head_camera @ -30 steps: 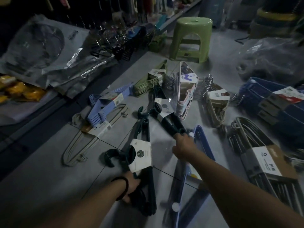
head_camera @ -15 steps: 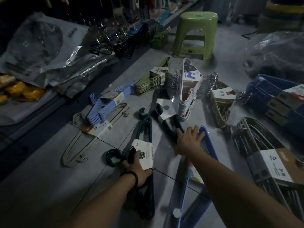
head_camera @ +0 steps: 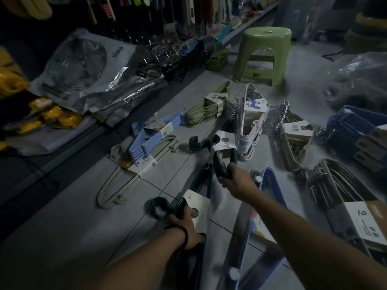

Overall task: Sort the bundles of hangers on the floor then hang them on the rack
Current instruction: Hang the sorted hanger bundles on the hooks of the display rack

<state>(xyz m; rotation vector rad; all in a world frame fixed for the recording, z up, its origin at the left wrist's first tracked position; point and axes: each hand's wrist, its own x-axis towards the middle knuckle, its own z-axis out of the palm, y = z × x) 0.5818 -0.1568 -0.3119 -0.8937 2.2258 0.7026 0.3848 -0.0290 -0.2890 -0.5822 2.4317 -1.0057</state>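
Two bundles of dark green hangers with white paper labels lie on the tiled floor. My left hand point(head_camera: 185, 229) grips the near dark green bundle point(head_camera: 195, 208) just below its hooks. My right hand point(head_camera: 235, 178) grips the end of the second dark green bundle point(head_camera: 219, 155), lifted off the floor with its hook pointing left. Around them lie a light blue bundle point(head_camera: 150, 139), a beige bundle point(head_camera: 125, 178), an olive green bundle point(head_camera: 207, 110), a pastel bundle point(head_camera: 251, 124) standing on edge, a cream bundle point(head_camera: 295, 143), a grey metal bundle point(head_camera: 347, 204) and a dark blue bundle point(head_camera: 270, 185) under my right forearm.
A green plastic stool point(head_camera: 262, 56) stands at the far end of the floor. A low shelf point(head_camera: 83, 84) with bagged goods and black wire racks runs along the left. Blue packs point(head_camera: 364, 130) and a clear plastic bag point(head_camera: 360, 80) lie at the right.
My right hand has closed around the second dark green bundle and raised its end. My left hand slid up the near bundle toward the hooks and now grips it.
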